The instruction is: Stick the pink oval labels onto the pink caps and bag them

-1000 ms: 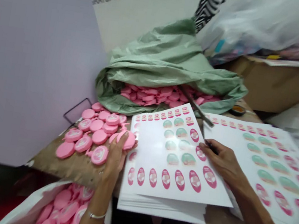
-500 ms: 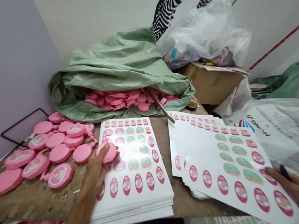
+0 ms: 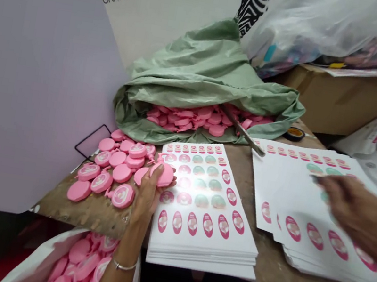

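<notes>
Left to right on my feed: loose pink plastic pieces (image 3: 114, 172) lie on the worn wooden surface (image 3: 91, 211), with more in a white sack (image 3: 48, 257) below its edge. My left hand (image 3: 146, 196) is closed around one pink piece (image 3: 164, 175), fingers curled over it. Just beside sits a squared stack of printed label sheets (image 3: 206, 210). My right hand (image 3: 352, 210), blurred and partly open, hovers over a second, fanned stack of label sheets (image 3: 266, 210); I cannot tell whether it holds anything.

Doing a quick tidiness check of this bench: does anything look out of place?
The stack of printed label sheets on the right is fanned out and askew, unlike the squared stack beside it. A metal strip also lies across the mouth of the green plastic bag.
</notes>
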The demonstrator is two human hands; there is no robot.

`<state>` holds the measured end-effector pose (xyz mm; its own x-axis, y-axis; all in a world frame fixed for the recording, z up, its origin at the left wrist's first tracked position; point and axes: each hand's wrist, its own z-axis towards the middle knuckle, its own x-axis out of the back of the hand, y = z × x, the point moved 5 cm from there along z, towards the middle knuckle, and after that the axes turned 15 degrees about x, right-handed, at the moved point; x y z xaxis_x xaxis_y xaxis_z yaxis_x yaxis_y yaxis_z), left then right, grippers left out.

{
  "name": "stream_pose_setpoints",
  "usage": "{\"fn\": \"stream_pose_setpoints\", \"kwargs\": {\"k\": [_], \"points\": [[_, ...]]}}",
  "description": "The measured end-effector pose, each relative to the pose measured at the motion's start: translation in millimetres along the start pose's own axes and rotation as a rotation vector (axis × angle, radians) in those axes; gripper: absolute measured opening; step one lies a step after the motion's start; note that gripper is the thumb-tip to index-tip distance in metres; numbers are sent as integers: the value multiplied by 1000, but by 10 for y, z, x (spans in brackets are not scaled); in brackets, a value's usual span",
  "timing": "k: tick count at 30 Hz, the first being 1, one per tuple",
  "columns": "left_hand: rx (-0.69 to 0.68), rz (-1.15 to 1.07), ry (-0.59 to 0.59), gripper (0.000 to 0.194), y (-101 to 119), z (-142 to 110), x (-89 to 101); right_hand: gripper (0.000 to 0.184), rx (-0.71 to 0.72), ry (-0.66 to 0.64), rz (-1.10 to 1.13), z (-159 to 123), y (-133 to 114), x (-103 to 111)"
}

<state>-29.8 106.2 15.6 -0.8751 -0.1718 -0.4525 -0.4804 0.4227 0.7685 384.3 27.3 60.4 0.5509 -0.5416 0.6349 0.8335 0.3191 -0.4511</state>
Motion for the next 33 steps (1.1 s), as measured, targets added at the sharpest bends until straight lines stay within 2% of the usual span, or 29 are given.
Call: {"fn": "stream_pose_setpoints", "kwargs": {"k": [1, 2, 4, 6, 8, 12, 18, 29, 33], "points": [[-12, 6, -5, 43, 17, 1, -24, 25, -45, -85, -9, 45, -231, -296], [-23, 12, -8, 43, 27, -5, -45, 22, -42, -187, 72, 80, -491, -620], [-31, 29, -3, 42, 16, -33, -61, 17, 19, -287, 213, 109, -995, -1171], [3, 57, -1, 41, -49, -64, -48, 13, 118, -352, 167, 73, -1362, -1556], [38, 83, -10, 41, -141, -76, -22, 11, 211, -377, 66, -5, -1554, -1767], [15, 97, -48, 39, -284, 14, 1, 13, 332, -380, -46, -153, -1612, -1867], [20, 159, -101, 39, -427, 219, -48, 17, 392, -346, -101, -196, -1601, -1862], [-14, 206, -51, 35, -422, 176, -37, 14, 332, -390, 11, -194, -1536, -1913], [-16, 196, -65, 36, -414, 156, -44, 17, 301, -351, 4, -185, -1560, -1910]]}}
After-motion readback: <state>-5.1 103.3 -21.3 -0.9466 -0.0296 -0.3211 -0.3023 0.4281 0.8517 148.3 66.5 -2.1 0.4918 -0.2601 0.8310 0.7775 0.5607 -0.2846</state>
